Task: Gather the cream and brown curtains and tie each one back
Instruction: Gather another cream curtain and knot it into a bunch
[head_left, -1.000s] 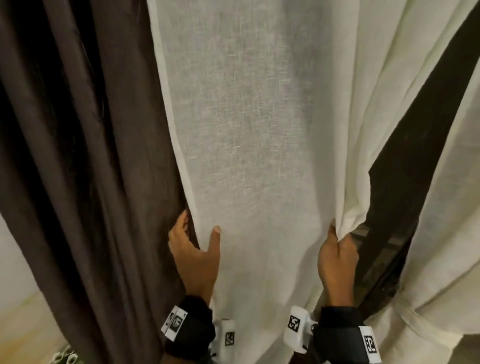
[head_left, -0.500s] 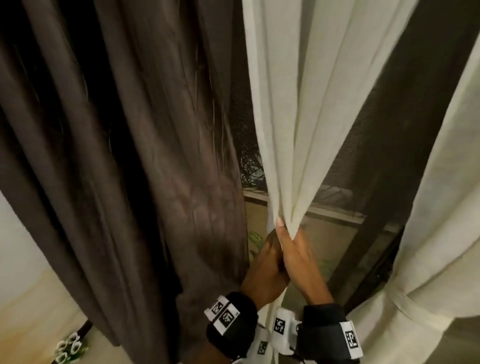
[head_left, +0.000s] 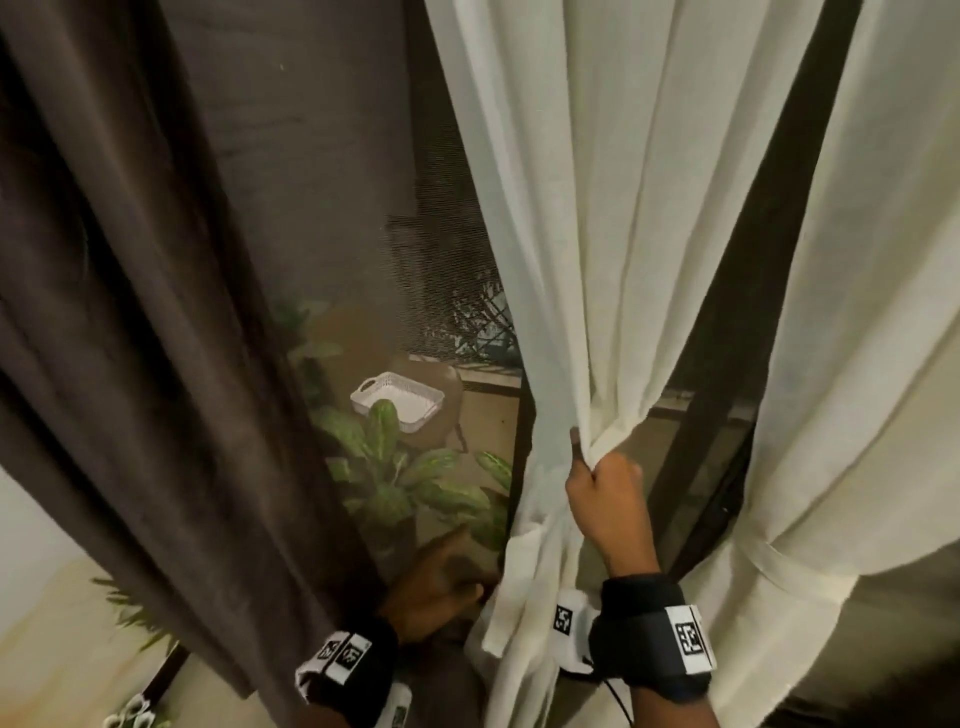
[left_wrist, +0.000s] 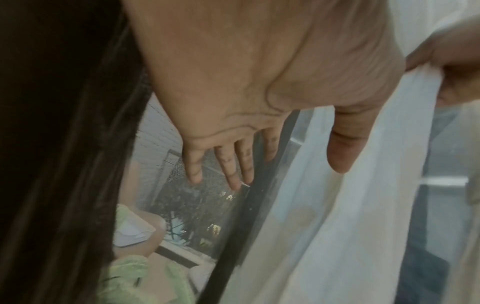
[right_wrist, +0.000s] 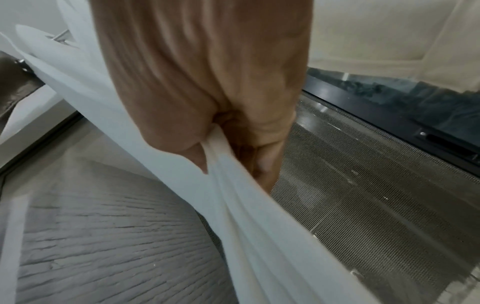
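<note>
The cream curtain (head_left: 597, 260) hangs gathered into a narrow bunch in the middle of the head view. My right hand (head_left: 605, 483) grips that bunch at waist height, fingers curled round the folds; the right wrist view shows the right hand (right_wrist: 228, 144) closed on the cream curtain (right_wrist: 259, 216). My left hand (head_left: 441, 587) is lower and to the left, between the two curtains, holding nothing. In the left wrist view the left hand (left_wrist: 246, 160) has straight, spread fingers, its thumb beside the cream curtain (left_wrist: 324, 205). The brown curtain (head_left: 130, 312) hangs loose on the left.
A second cream curtain (head_left: 857, 364) on the right is held by a cream tie band (head_left: 779, 564). Behind the curtains are a mesh screen and a dark door frame (head_left: 753, 364). Outside stand leafy plants (head_left: 384, 467) and a white basket (head_left: 397, 400) on a stool.
The cream curtain went from spread flat to bunched. Half a second ago both hands held the bunch; now the left hand has let go and dropped down-left, while the right hand carried the bunch rightward.
</note>
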